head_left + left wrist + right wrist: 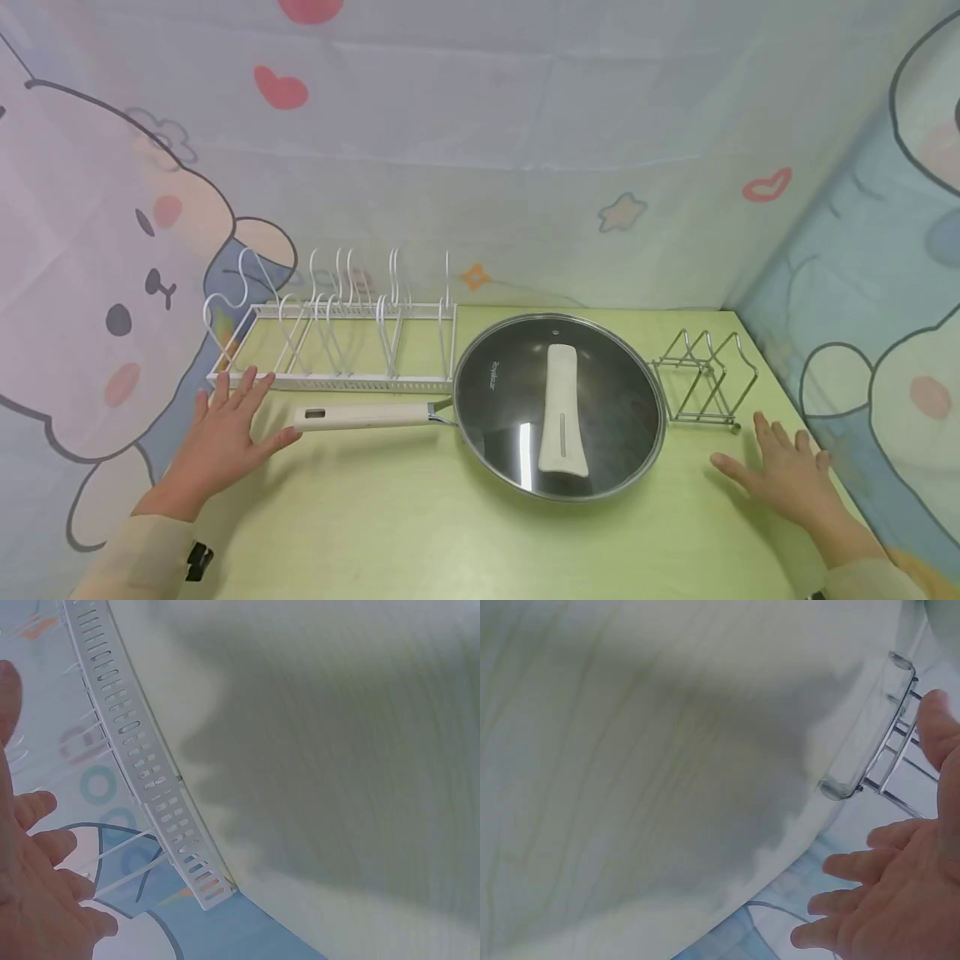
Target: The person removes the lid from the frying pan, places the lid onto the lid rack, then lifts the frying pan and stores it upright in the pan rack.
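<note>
A frying pan with a pale handle point(367, 416) lies in the middle of the table, its handle pointing left. On it sits a glass lid point(495, 433) with a metal rim and a long cream grip point(562, 408). My left hand point(225, 433) hovers with spread fingers by the end of the pan handle, near the front left corner of a white wire rack point(337, 383). Over the table's right side my right hand point(787, 475) is spread too, just in front of a small metal rack point(705, 392). Neither hand holds anything.
The pale green table point(450, 550) ends at a printed cloth backdrop point(510, 167) behind and on both sides. The white rack's upright wire dividers point(390, 342) rise at the back left, and the pan's edge nearly meets both racks.
</note>
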### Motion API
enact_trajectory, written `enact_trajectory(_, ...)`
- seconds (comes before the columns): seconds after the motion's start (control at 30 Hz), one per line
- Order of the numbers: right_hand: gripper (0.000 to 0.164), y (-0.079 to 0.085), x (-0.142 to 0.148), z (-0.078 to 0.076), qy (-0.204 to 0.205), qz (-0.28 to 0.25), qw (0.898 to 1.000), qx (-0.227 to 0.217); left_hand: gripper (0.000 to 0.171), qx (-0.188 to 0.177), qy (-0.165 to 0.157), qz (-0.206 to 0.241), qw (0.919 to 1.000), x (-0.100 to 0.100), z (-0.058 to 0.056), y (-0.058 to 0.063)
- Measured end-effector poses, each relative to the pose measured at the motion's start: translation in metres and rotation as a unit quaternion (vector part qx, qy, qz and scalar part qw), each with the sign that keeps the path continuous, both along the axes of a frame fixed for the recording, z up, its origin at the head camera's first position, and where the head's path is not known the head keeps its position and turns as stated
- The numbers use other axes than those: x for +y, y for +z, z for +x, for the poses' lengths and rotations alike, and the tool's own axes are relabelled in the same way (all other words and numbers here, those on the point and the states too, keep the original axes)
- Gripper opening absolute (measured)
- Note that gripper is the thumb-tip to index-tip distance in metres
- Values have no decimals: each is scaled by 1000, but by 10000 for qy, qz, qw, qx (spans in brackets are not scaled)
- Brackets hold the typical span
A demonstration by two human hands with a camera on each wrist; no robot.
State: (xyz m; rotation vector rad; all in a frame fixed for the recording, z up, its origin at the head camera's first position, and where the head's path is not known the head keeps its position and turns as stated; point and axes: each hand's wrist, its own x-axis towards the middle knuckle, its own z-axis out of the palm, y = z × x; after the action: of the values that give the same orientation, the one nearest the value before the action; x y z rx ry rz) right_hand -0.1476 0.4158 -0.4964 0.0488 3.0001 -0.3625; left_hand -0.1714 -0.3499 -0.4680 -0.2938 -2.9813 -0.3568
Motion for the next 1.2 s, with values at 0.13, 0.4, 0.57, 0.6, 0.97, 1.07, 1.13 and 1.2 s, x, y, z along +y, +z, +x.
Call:
enact_trajectory(0.13, 107, 7, -2, -2, 96, -9, 9996, -270, 101, 169, 7, 118, 9998, 0, 2, 0)
enact_trajectory(0.4, 94, 27, -18, 2, 224, -83, 9979, -603, 104, 621, 2, 308, 9976, -1, 4, 6)
enact_trajectory(0.57, 86, 40, -33, 7, 409, -151, 9978, -508, 113, 558, -130, 207, 9981, -5, 8, 10)
enact_trajectory(0.6, 85, 42, -36, 9, 454, -168, 9978, -461, 115, 542, -166, 214, 9982, -5, 9, 11)
enact_trajectory(0.97, 78, 65, -70, 15, 644, -337, 9973, -128, 123, 694, -541, -4, 9961, 11, 11, 24)
enact_trajectory(1.07, 76, 70, -80, 16, 618, -431, 9972, 21, 114, 828, -638, 49, 9945, 21, 12, 28)
enact_trajectory(1.13, 75, 73, -87, 16, 610, -486, 9968, 152, 107, 901, -705, 108, 9934, 29, 12, 31)
enact_trajectory(1.2, 73, 75, -93, 16, 588, -535, 9964, 283, 101, 976, -780, 135, 9921, 36, 12, 32)
